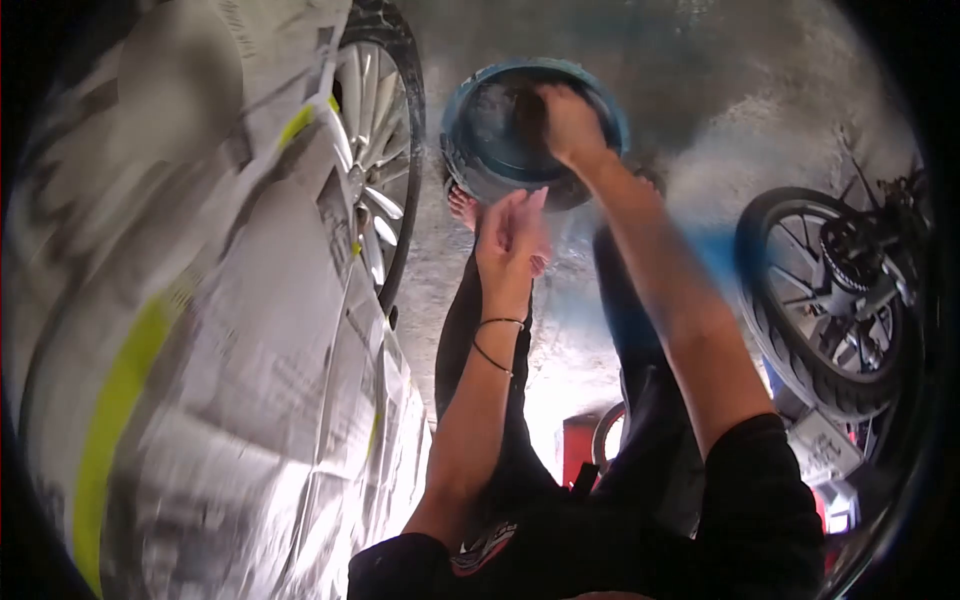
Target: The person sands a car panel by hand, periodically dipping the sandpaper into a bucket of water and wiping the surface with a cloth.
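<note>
A round blue-green basin point(462, 140) stands on the floor by my feet, with a dark wet-looking inside. My right hand point(572, 125) reaches over its right rim, fingers curled together and dipped within it. A dark patch shows beside those fingers; I cannot tell what they hold. Just below the near rim is my left hand point(508, 235), blurred, its fingers bent in toward the palm. A thin dark bracelet point(492, 350) circles the left wrist.
On the left is a car covered with paper sheets point(270, 330) and yellow-green tape point(120, 400), its silver-spoked wheel point(378, 160) exposed. A motorcycle wheel point(815, 290) stands at right. Behind my legs is a red object point(578, 447). The concrete floor point(720, 60) has wet-looking patches.
</note>
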Demonstrator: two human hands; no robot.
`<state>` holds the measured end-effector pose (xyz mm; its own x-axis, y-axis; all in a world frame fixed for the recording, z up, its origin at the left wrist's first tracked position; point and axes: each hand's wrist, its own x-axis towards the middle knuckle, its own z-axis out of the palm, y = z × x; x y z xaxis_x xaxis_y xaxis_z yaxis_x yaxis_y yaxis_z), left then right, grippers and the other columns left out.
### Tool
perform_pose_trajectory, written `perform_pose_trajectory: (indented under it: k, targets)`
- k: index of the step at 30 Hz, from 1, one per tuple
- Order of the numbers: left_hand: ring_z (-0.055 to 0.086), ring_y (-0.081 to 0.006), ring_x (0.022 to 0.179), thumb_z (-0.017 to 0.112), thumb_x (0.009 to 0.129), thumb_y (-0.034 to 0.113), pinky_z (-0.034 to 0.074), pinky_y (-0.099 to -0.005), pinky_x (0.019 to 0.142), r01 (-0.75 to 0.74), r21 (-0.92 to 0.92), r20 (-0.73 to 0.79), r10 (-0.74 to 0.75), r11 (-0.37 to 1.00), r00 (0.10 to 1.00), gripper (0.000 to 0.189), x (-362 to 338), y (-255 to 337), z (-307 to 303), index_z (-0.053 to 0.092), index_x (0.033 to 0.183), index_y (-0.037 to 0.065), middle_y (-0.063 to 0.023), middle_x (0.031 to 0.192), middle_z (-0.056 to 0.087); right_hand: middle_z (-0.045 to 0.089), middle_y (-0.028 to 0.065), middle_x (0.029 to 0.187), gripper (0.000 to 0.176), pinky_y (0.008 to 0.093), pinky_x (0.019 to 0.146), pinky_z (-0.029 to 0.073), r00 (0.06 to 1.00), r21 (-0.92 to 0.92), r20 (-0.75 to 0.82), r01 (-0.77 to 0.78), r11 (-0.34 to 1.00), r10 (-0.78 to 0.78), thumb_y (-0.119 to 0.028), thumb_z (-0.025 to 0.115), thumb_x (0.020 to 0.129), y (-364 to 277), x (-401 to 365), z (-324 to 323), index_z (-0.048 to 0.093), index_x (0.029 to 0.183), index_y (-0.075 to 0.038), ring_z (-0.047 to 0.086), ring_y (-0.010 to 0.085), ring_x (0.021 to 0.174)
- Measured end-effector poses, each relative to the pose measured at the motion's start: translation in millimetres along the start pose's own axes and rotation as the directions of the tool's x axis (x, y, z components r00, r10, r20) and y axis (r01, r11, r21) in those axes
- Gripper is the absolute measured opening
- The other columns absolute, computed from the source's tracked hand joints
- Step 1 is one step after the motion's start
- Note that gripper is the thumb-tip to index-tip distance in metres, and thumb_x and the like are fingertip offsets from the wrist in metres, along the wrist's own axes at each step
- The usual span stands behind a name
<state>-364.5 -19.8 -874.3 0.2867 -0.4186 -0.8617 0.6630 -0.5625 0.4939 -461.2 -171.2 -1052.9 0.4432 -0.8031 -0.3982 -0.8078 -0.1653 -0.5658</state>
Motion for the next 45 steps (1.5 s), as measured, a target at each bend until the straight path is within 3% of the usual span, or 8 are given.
perform_pose_trajectory:
  k: [6, 12, 14, 18, 19, 23, 36, 45]
  targets:
    - [0.056, -0.0027, 0.07, 0.069, 0.112, 0.011, 0.043, -0.0218, 0.057, -0.035, -0.016, -0.01, 0.035, 0.999, 0.999, 0.029, 37, 7, 24, 0.063, 0.14, 0.003, -0.0063, 0.125, 0.075, 0.069, 0.028, 0.141, 0.059, 0.0537, 0.103, 0.061, 0.984, -0.238, 0.178, 0.056, 0.97, -0.013, -0.002, 0.068, 0.093, 59, 16, 82, 0.057, 0.151, -0.002, 0.074, 0.0454, 0.121]
    - [0.052, -0.0019, 0.064, 0.068, 0.112, 0.012, 0.039, -0.0214, 0.054, -0.016, 0.119, -0.043, 0.022, 0.993, 0.999, 0.024, 46, 14, 27, 0.067, 0.135, 0.005, 0.0007, 0.099, 0.071, 0.068, 0.0296, 0.143, 0.078, 0.051, 0.112, 0.057, 0.849, -0.228, 0.47, -0.147, 0.963, 0.241, -0.025, 0.089, 0.082, 60, 22, 87, 0.059, 0.15, -0.001, 0.071, 0.0457, 0.127]
    - [0.052, -0.0022, 0.064, 0.07, 0.11, 0.012, 0.039, -0.0216, 0.053, -0.02, 0.077, -0.04, 0.023, 0.997, 0.999, 0.025, 54, 6, 23, 0.068, 0.134, 0.006, 0.0012, 0.096, 0.068, 0.08, 0.026, 0.111, 0.048, 0.053, 0.096, 0.063, 0.971, 0.063, 0.232, -0.08, 0.995, 0.063, -0.031, 0.078, 0.097, 74, 10, 88, 0.073, 0.136, -0.003, 0.078, 0.0452, 0.106]
    - [0.052, -0.0037, 0.063, 0.067, 0.109, 0.012, 0.039, -0.0228, 0.051, -0.034, 0.144, -0.071, 0.045, 0.989, 0.996, 0.027, 62, 6, 20, 0.068, 0.135, 0.004, -0.0004, 0.095, 0.067, 0.08, 0.0253, 0.122, 0.059, 0.05, 0.098, 0.062, 0.948, 0.387, 0.216, -0.304, 0.871, 0.235, -0.03, 0.084, 0.094, 82, -20, 87, 0.069, 0.143, -0.002, 0.079, 0.0424, 0.115]
    - [0.057, -0.0051, 0.065, 0.069, 0.108, 0.012, 0.04, -0.0219, 0.051, -0.031, 0.139, -0.084, 0.043, 0.99, 0.996, 0.03, 66, 3, 14, 0.068, 0.137, 0.005, -0.0022, 0.101, 0.071, 0.08, 0.0237, 0.116, 0.062, 0.0465, 0.08, 0.065, 0.774, 0.45, 0.492, -0.618, 0.644, 0.399, -0.031, 0.085, 0.095, 34, -27, 16, 0.067, 0.146, 0.0, 0.082, 0.0343, 0.1]
    - [0.057, -0.0075, 0.064, 0.067, 0.109, 0.011, 0.041, -0.0247, 0.05, -0.047, 0.146, -0.155, 0.069, 0.988, 0.985, 0.032, 83, -8, 6, 0.066, 0.14, 0.003, -0.0045, 0.108, 0.072, 0.076, 0.016, 0.102, 0.056, 0.0351, 0.048, 0.06, 0.743, 0.662, 0.596, -0.669, 0.338, 0.303, -0.033, 0.085, 0.098, 23, -53, -18, 0.068, 0.136, 0.003, 0.074, 0.0228, 0.069]
    - [0.06, -0.0101, 0.056, 0.085, 0.103, 0.032, 0.038, -0.0258, 0.047, 0.207, 0.193, -0.175, -0.174, 0.959, 0.969, 0.048, 98, 17, -5, 0.068, 0.137, 0.002, -0.0011, 0.078, 0.065, 0.075, 0.0046, 0.127, 0.045, 0.0393, 0.096, 0.057, 0.666, 0.679, 0.732, -0.696, -0.235, 0.145, -0.038, 0.084, 0.102, 23, -80, -29, 0.071, 0.134, -0.009, 0.069, 0.0152, 0.115]
    - [0.058, -0.0102, 0.05, 0.083, 0.103, 0.026, 0.034, -0.0258, 0.042, 0.18, 0.176, -0.149, -0.154, 0.968, 0.977, 0.031, 99, 23, 2, 0.069, 0.121, 0.004, -0.0018, 0.071, 0.063, 0.074, 0.003, 0.113, 0.034, 0.038, 0.091, 0.06, 0.642, 0.688, 0.725, -0.693, -0.218, 0.248, -0.037, 0.078, 0.107, 19, -62, -20, 0.069, 0.128, -0.013, 0.073, 0.0173, 0.102]
